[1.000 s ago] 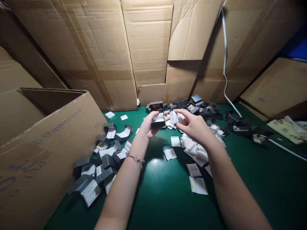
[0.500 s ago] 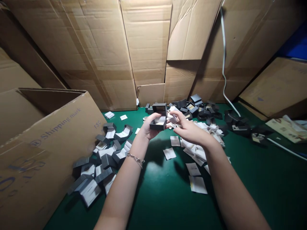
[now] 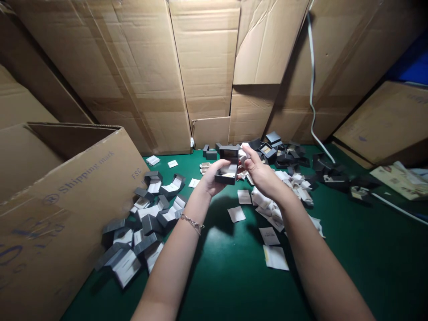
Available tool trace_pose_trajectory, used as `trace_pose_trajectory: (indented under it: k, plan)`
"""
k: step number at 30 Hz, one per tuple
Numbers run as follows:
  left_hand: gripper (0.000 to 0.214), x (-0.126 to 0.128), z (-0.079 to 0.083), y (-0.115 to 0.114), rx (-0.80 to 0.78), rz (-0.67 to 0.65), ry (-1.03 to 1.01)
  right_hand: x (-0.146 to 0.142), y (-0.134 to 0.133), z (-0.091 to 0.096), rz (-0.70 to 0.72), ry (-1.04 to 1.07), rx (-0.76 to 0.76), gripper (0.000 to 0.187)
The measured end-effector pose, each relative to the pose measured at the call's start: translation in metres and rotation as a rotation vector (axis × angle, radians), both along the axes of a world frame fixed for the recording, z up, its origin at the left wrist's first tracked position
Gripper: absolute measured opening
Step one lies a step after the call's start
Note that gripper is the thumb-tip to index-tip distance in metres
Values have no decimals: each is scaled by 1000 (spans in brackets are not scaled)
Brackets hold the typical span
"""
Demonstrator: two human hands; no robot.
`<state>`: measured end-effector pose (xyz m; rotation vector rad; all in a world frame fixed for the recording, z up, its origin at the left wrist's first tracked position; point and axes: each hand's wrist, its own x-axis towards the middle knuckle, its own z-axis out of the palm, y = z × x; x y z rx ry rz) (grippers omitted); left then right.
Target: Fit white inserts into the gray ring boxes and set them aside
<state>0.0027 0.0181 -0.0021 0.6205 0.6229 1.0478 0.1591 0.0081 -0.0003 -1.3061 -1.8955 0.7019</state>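
My left hand (image 3: 213, 178), with a bracelet at its wrist, is closed on a small black jewelry box (image 3: 224, 179). The box's lid stands raised, and a pale lining shows inside, with my thumb over its edge. Just to the right, my right hand (image 3: 262, 174) pinches a small white piece (image 3: 244, 154), perhaps a folded insert; its exact kind is unclear. Beneath and beyond the right hand lies a heap of white folded papers or inserts (image 3: 269, 209). Flat white cards (image 3: 236, 214) lie nearer on the green table (image 3: 220, 276).
Several opened dark boxes with white linings (image 3: 150, 223) lie beside a large carton (image 3: 67, 214) on the left. More black boxes (image 3: 277, 149) are piled at the back right. A white cable (image 3: 311, 80) hangs down the cardboard wall (image 3: 207, 58). Papers (image 3: 399, 178) lie far right.
My left hand has moved slightly right with the open box. The right hand has shifted a little, its fingers now more curled around the white piece.
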Motion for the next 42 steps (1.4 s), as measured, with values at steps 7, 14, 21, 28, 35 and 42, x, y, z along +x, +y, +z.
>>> trace_pose_trajectory:
  k: [7, 14, 21, 28, 35, 42]
  plan:
    - [20, 2, -2, -2, 48, -25, 54, -8, 2, -7, -65, 310, -29, 97]
    - [15, 4, -2, -5, 55, -14, 154, -9, 16, -11, -280, 647, -193, 70]
    - [15, 7, -5, -4, 104, -52, 212, -11, 7, 2, -212, 764, -349, 36]
    - [20, 9, -7, -4, 218, -69, 261, -15, 7, -1, -209, 850, -413, 31]
    - [15, 10, -8, -3, 250, -97, 287, -18, 11, -9, -120, 991, -345, 24]
    - [21, 10, -7, 1, 188, 86, 145, -16, 14, -2, -272, 1224, -300, 12]
